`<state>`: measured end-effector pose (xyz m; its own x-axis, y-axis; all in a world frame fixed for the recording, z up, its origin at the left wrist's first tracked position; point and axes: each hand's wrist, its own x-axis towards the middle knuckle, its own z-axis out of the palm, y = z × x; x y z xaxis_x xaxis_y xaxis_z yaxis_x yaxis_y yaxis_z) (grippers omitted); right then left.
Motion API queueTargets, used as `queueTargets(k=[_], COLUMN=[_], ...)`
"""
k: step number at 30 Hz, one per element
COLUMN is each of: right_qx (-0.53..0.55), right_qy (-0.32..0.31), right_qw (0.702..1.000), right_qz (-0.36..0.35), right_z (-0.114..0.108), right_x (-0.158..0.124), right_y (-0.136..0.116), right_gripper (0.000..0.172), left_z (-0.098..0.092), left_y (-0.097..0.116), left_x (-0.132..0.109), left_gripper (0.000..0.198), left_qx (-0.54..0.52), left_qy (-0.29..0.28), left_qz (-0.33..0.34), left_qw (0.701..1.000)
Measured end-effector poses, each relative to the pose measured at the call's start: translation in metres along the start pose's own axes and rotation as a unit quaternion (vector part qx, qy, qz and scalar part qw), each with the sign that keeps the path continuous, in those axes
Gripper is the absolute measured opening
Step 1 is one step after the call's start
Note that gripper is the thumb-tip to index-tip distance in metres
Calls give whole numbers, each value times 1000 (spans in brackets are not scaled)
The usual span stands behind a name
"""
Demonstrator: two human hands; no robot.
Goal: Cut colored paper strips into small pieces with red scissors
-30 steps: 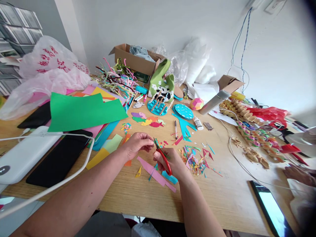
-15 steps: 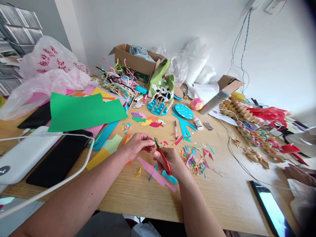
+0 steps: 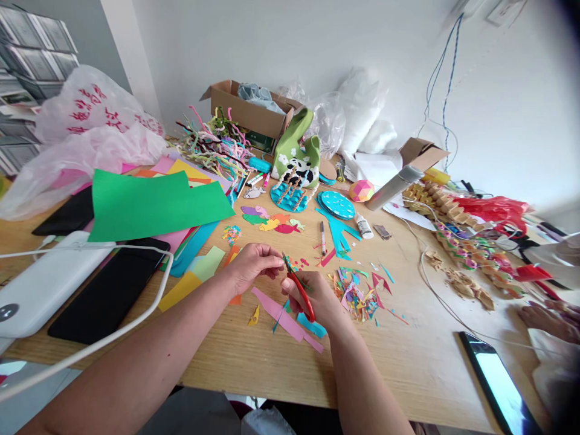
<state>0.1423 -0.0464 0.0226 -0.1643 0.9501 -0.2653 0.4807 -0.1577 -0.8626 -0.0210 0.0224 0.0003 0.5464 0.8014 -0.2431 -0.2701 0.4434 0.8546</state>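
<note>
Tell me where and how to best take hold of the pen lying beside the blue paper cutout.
Pinch the pen at mid-barrel from above, closing across its width: it lies flat on the table, its length running away from the person.

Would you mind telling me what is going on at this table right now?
A person is cutting paper at a wooden table. The right hand works red-handled scissors, while the left hand pinches a tiny paper piece at the blades; its shape is too small to tell. A pink strip lies just under the hands, with a heap of coloured scraps to the right. Another person's hand rests at the far right edge.
</note>
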Motion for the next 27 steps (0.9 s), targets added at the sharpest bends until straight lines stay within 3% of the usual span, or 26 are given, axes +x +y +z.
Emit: queueTargets(k=[27], right_qx=[7], right_qy=[-7], right_qw=[1000], right_qz=[-16], right_z=[0], right_x=[1], right_y=[4], right_gripper=[42], left_z=[1], left_y=[2], left_x=[-1], left_gripper=[22], left_qx=[1], left_qy=[3], left_qz=[-17], left_qw=[1000])
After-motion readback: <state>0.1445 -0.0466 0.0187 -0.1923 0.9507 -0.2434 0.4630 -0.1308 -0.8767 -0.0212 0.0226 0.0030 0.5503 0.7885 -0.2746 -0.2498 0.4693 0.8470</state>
